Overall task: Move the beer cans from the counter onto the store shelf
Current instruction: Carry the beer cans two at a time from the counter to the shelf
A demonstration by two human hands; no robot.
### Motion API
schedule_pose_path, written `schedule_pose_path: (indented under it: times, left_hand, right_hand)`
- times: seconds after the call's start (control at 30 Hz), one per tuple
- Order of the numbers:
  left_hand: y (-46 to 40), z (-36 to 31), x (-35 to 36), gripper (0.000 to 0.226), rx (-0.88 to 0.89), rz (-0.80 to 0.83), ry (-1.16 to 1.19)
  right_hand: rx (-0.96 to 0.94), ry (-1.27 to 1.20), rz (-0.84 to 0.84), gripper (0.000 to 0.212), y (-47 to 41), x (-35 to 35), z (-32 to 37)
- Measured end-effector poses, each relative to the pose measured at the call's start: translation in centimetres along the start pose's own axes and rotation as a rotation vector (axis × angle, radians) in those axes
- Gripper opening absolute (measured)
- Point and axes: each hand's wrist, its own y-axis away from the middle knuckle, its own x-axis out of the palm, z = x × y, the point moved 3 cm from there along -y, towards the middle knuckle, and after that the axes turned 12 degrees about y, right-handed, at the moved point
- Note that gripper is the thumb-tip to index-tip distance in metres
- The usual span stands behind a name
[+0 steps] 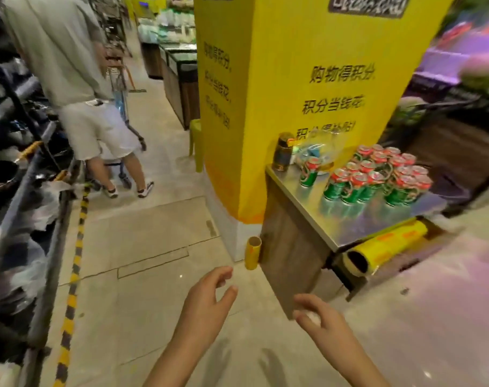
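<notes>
Left hand (207, 296) and right hand (316, 317) both empty, fingers loosely spread, over floor. Beer cans (377, 177) clustered on steel counter (357, 222) beside yellow pillar (293, 93), well apart from hands.

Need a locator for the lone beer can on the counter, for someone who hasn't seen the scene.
Find the big yellow pillar with black lettering; a steel-topped counter juts out from its base. On it, the lone beer can stands nearest the pillar, beside a dark jar. Unlike the clustered cans to its right, it stands apart, touching none of them.
</notes>
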Motion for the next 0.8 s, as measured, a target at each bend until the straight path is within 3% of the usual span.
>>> schedule_pose_path:
  times: [0.3, 0.8]
  left_hand:
    - [-5.0, -5.1, 21.3, 0.021, -0.013, 0.299, 0.181]
    - [-23.1, -6.7, 33.8, 0.020, -0.113, 0.329, 0.177]
  right_hand:
    - [0.189, -0.088, -0.182, 0.019, -1.0, -13.4, -15.8]
    - [0.148, -0.192, -0.310, 0.019, -16.8, -25.9, -21.6]
